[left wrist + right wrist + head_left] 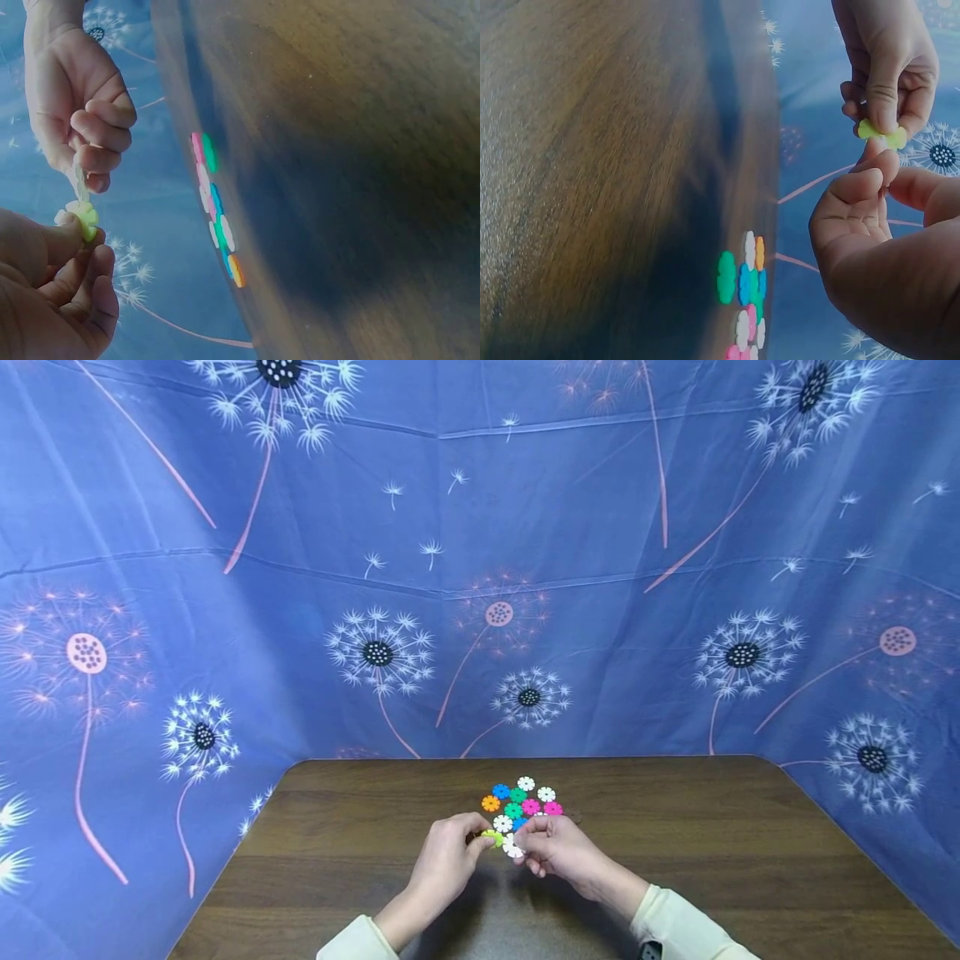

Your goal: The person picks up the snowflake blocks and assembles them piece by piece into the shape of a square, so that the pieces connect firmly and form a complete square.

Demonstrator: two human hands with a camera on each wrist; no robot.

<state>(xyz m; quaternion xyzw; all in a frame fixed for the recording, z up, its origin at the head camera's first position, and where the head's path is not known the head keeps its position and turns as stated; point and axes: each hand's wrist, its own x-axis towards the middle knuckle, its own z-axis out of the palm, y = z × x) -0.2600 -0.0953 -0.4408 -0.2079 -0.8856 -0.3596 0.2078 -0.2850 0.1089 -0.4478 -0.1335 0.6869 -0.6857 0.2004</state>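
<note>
My left hand point(447, 858) pinches a yellow-green notched flower-shaped disc point(492, 838) between thumb and fingers, above the table. A white disc point(512, 847) of the same notched kind is pinched in my right hand point(564, 855). Both discs meet edge to edge between the hands; whether their slots are engaged cannot be made out. In the left wrist view the white disc point(79, 181) stands at an angle against the yellow-green disc point(88, 217). From the right wrist, my fingers mostly hide the white disc, while the yellow-green disc point(894, 138) shows beneath the left thumb.
Beyond the hands, several loose discs lie on the brown wooden table point(337, 827): orange point(491, 803), blue point(501, 791), green point(517, 795), pink point(552, 808) and white point(526, 783). A blue dandelion-print cloth point(630, 693) hangs behind the table.
</note>
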